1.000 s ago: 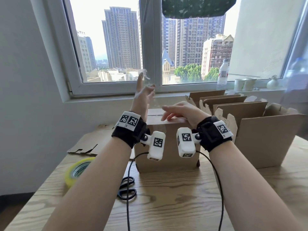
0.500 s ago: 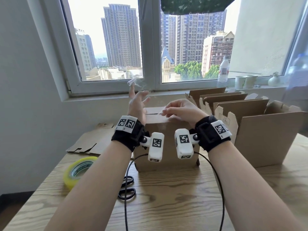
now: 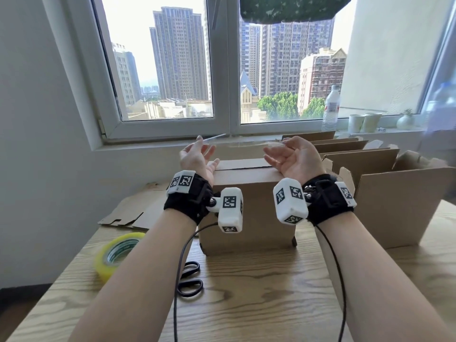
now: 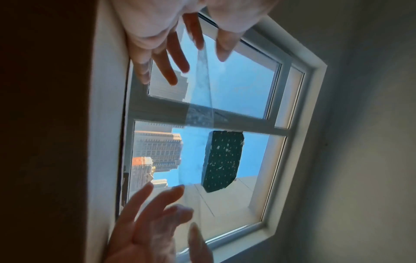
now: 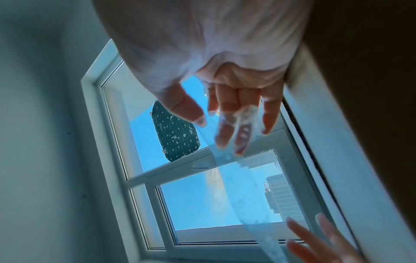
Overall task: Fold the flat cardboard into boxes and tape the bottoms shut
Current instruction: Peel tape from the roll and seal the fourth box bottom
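Note:
A brown cardboard box (image 3: 246, 201) stands on the wooden table (image 3: 246, 304), its closed flaps up, with a seam (image 3: 241, 166) across the top. Both hands hover palm up just above it. A strip of clear tape (image 4: 200, 99) stretches between them. One end sticks to a fingertip of my left hand (image 3: 199, 151), whose fingers are spread straight. The other end lies crumpled across the fingers of my right hand (image 3: 283, 154). In the right wrist view the tape (image 5: 227, 186) runs from my right hand (image 5: 225, 121) toward the left hand (image 5: 319, 236). Neither thumb presses on it.
A yellow-green tape roll (image 3: 118, 253) and black scissors (image 3: 190, 280) lie front left. Flat cardboard (image 3: 133, 211) lies at the back left. Several folded open boxes (image 3: 394, 206) crowd the right side. A bottle (image 3: 330, 107) and cups (image 3: 362, 122) stand on the windowsill.
My left hand has come down from its raised position. My right hand has left the box top and turned palm up. The tape now spans both hands.

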`<move>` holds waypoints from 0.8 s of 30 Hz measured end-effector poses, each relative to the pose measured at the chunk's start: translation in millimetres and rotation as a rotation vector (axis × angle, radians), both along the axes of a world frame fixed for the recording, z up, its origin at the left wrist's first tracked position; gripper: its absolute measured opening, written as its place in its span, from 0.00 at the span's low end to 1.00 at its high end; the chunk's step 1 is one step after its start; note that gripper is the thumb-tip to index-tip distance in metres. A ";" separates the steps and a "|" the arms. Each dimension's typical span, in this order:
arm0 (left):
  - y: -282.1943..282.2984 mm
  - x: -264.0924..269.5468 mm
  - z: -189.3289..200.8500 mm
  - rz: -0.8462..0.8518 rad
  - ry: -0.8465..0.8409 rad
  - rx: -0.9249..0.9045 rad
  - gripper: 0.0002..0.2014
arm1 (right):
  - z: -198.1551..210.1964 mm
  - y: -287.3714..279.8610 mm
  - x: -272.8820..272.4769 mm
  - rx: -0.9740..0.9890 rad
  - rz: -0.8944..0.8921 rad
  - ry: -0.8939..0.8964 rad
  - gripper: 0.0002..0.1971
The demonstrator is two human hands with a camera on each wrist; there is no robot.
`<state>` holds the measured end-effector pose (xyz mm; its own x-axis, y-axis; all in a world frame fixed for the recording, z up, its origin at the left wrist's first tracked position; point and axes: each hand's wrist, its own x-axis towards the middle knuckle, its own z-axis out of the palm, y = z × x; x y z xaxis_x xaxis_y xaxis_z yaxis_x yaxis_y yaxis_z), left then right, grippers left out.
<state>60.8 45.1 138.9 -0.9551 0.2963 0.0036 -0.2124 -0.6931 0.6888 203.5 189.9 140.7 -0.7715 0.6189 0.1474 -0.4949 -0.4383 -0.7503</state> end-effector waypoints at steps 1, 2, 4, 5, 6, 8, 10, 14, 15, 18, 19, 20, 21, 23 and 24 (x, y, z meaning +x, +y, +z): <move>1.0 0.4 0.7 0.007 0.007 -0.027 0.09 | -0.3 0.7 -1.4 -0.034 -0.029 0.012 0.06; 2.1 1.0 1.4 0.013 0.014 -0.052 0.11 | -1.5 2.1 -3.8 -0.050 -0.058 0.027 0.05; 4.6 1.9 3.3 0.030 0.017 -0.085 0.16 | -4.4 3.4 -7.9 -0.039 -0.120 0.058 0.06; 5.6 2.5 4.1 0.039 0.018 -0.089 0.18 | -6.1 4.5 -9.6 -0.005 -0.156 0.061 0.08; 6.4 3.3 4.7 0.049 0.023 -0.086 0.19 | -7.6 4.6 -10.4 0.043 -0.188 0.057 0.09; 6.9 5.4 4.9 0.058 0.031 -0.071 0.22 | -9.6 2.6 -9.4 0.144 -0.230 0.039 0.09; 6.7 7.1 5.3 0.062 0.036 -0.072 0.25 | -11.0 3.0 -6.9 0.249 -0.290 0.010 0.09; 5.8 10.3 9.5 0.050 0.042 -0.119 0.26 | -12.1 10.1 6.5 0.430 -0.296 -0.062 0.10; 5.5 11.1 10.6 0.035 0.050 -0.133 0.25 | -11.9 12.4 11.1 0.459 -0.269 -0.081 0.10; 6.2 11.8 11.5 0.001 0.082 -0.191 0.25 | -10.7 17.6 19.1 0.672 -0.288 -0.195 0.09; 6.8 11.5 11.6 -0.005 0.090 -0.206 0.25 | -10.6 18.7 19.6 0.748 -0.321 -0.238 0.09; 7.5 11.2 11.7 -0.008 0.099 -0.215 0.25 | -11.1 20.3 19.3 0.799 -0.347 -0.270 0.09; 7.9 11.2 11.9 -0.010 0.105 -0.220 0.25 | -11.9 21.7 18.9 0.818 -0.361 -0.286 0.09; 9.1 9.7 11.8 -0.005 0.097 -0.218 0.24 | -14.3 24.2 19.1 0.794 -0.369 -0.287 0.09; 9.6 8.8 11.4 0.007 0.086 -0.218 0.22 | -15.1 25.7 19.8 0.773 -0.373 -0.295 0.10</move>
